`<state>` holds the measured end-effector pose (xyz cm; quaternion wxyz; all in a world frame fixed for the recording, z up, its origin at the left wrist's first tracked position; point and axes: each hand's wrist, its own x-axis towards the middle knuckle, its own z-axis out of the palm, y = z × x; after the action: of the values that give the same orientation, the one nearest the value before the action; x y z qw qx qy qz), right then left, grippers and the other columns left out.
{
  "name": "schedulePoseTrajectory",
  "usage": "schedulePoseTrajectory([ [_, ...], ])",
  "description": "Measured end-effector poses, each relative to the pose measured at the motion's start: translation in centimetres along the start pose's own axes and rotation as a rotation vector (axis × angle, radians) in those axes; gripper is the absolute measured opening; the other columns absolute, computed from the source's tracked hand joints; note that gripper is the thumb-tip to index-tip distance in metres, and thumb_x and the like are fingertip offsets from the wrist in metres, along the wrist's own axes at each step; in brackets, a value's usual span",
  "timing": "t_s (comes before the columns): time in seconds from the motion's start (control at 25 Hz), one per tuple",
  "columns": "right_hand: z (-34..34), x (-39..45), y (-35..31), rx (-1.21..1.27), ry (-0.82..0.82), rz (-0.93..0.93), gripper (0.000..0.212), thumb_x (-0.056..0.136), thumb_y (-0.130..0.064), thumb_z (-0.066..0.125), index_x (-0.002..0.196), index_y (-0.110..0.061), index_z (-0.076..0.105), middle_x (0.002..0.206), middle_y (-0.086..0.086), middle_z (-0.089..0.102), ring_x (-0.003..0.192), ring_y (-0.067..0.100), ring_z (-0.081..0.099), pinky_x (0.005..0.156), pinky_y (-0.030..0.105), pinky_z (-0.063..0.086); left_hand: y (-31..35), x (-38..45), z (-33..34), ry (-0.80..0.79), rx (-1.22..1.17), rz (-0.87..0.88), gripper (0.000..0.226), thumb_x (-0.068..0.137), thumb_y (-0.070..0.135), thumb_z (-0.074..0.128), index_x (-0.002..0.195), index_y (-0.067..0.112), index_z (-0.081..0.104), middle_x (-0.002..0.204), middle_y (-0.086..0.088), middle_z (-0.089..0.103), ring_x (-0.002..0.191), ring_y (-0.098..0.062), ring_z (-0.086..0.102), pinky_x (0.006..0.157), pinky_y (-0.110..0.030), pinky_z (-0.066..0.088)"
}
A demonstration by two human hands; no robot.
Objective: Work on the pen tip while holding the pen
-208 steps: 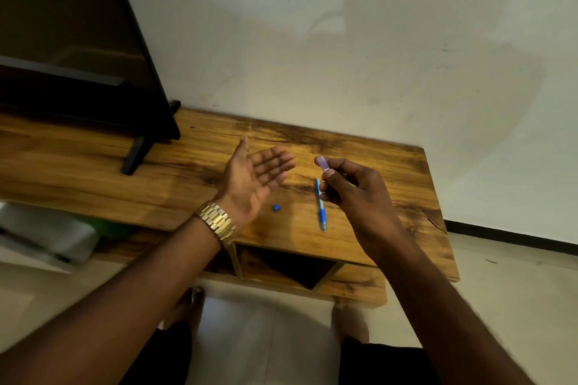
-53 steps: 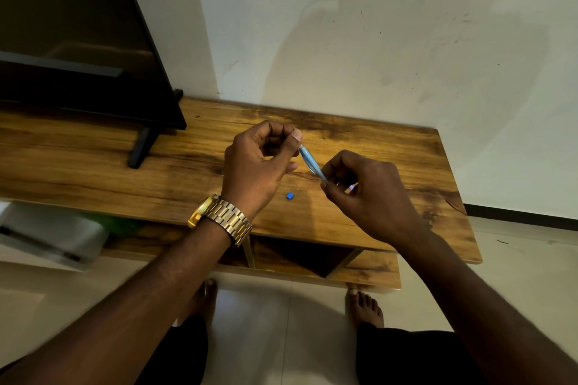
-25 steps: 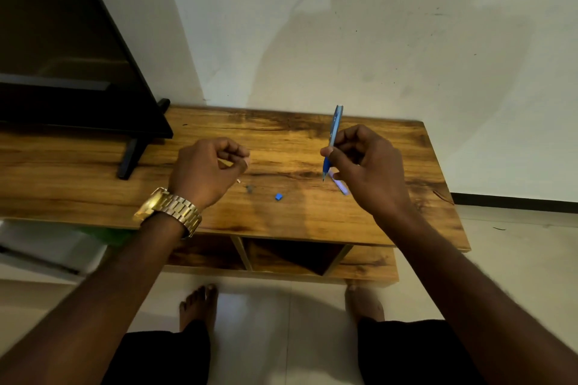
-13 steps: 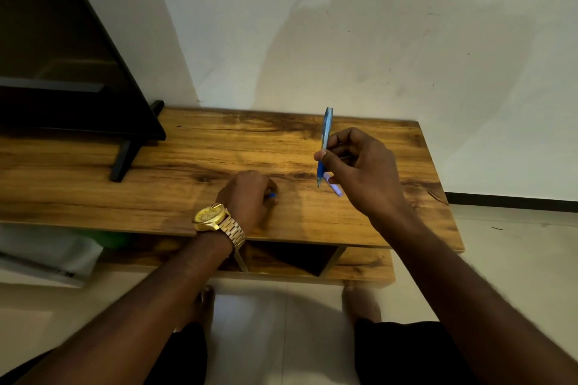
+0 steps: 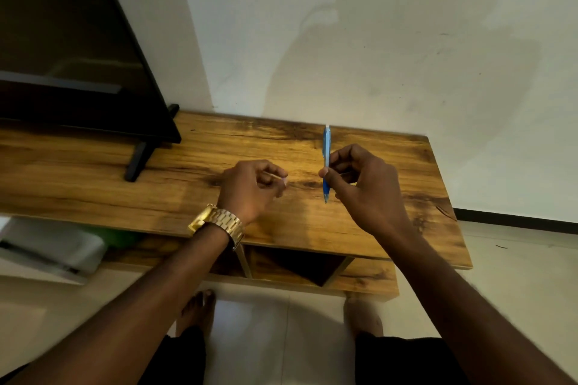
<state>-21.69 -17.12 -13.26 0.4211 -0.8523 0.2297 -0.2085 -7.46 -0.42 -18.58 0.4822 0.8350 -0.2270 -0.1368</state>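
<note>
Two hands up over the tabletop (image 5: 93,172). I see the right hand (image 5: 362,187) pinching the blue pen (image 5: 326,162) upright, tip down, just above the wood. Left hand (image 5: 250,191), gold watch (image 5: 219,222) on its wrist, curls its fingers around something small and pale near the fingertips; I can't tell what. TV (image 5: 68,50) stands far left.

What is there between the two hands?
In the head view, only bare wooden table lies between the left hand and right hand holding the pen.
</note>
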Motion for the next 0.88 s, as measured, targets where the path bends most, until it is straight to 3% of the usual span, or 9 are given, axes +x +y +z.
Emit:
schedulePoseTrajectory([
  [0.08, 0.7, -0.1, -0.2, -0.066, -0.015, -0.055, 0.014, 0.098, -0.02, 0.08, 0.11, -0.019, 0.073, 0.094, -0.014, 0.076, 0.086, -0.005, 0.074, 0.073, 0.005, 0.055, 1.4, 0.2, -1.4, 0.069, -0.341, 0.006, 0.017, 0.087, 0.018, 0.088, 0.103, 0.02, 0.084, 0.088, 0.001, 0.085, 0.081, -0.013, 0.083, 0.072, -0.026, 0.067],
  [0.16, 1.5, -0.3, -0.4, -0.122, -0.038, -0.115, 0.014, 0.097, -0.018, 0.081, 0.108, -0.018, 0.073, 0.09, -0.017, 0.073, 0.084, -0.012, 0.072, 0.072, 0.002, 0.051, 2.5, 0.3, -2.5, 0.11, -0.514, 0.043, 0.019, 0.088, 0.017, 0.087, 0.106, 0.019, 0.084, 0.094, -0.003, 0.086, 0.087, -0.018, 0.084, 0.074, -0.025, 0.066],
  [0.28, 2.7, -0.6, -0.4, -0.197, -0.083, -0.187, 0.015, 0.096, -0.017, 0.082, 0.108, -0.017, 0.074, 0.09, -0.015, 0.073, 0.071, -0.012, 0.068, 0.072, 0.001, 0.051, 3.1, 0.3, -3.5, 0.107, -0.572, 0.082, 0.023, 0.09, 0.017, 0.084, 0.113, 0.016, 0.083, 0.1, -0.004, 0.086, 0.092, -0.02, 0.084, 0.075, -0.022, 0.065],
  [0.48, 3.6, -0.8, -0.5, -0.246, -0.116, -0.228, 0.017, 0.096, -0.018, 0.082, 0.111, -0.018, 0.073, 0.092, -0.015, 0.075, 0.072, -0.008, 0.067, 0.071, 0.006, 0.055, 2.5, 0.2, -4.0, 0.089, -0.531, 0.067, 0.025, 0.091, 0.018, 0.083, 0.116, 0.01, 0.082, 0.102, -0.006, 0.086, 0.095, -0.019, 0.084, 0.078, -0.026, 0.065],
  [0.68, 3.2, -0.7, -0.3, -0.223, -0.106, -0.21, 0.016, 0.096, -0.018, 0.082, 0.111, -0.018, 0.074, 0.089, -0.018, 0.071, 0.075, -0.008, 0.07, 0.075, 0.006, 0.056, 1.7, 0.4, -4.1, 0.103, -0.36, 0.053, 0.02, 0.091, 0.02, 0.084, 0.111, 0.016, 0.083, 0.097, -0.001, 0.085, 0.089, -0.013, 0.083, 0.077, -0.027, 0.067],
  [0.8, 2.7, -0.4, 0.0, -0.21, -0.08, -0.179, 0.016, 0.096, -0.018, 0.082, 0.109, -0.019, 0.074, 0.087, -0.018, 0.071, 0.075, -0.009, 0.071, 0.074, 0.003, 0.054, 0.1, 0.4, -3.5, -0.008, 0.083, 0.072, 0.013, 0.089, 0.024, 0.086, 0.102, 0.023, 0.086, 0.095, 0.008, 0.084, 0.081, -0.002, 0.078, 0.073, -0.009, 0.059],
  [0.88, 2.3, -0.2, 0.1, -0.208, -0.07, -0.169, 0.016, 0.095, -0.017, 0.082, 0.109, -0.019, 0.074, 0.087, -0.018, 0.071, 0.08, -0.016, 0.069, 0.073, 0.001, 0.051, -0.8, 0.1, -1.9, -0.118, 0.334, 0.087, 0.012, 0.087, 0.024, 0.088, 0.099, 0.024, 0.088, 0.099, 0.007, 0.085, 0.086, -0.001, 0.075, 0.079, -0.01, 0.057],
])
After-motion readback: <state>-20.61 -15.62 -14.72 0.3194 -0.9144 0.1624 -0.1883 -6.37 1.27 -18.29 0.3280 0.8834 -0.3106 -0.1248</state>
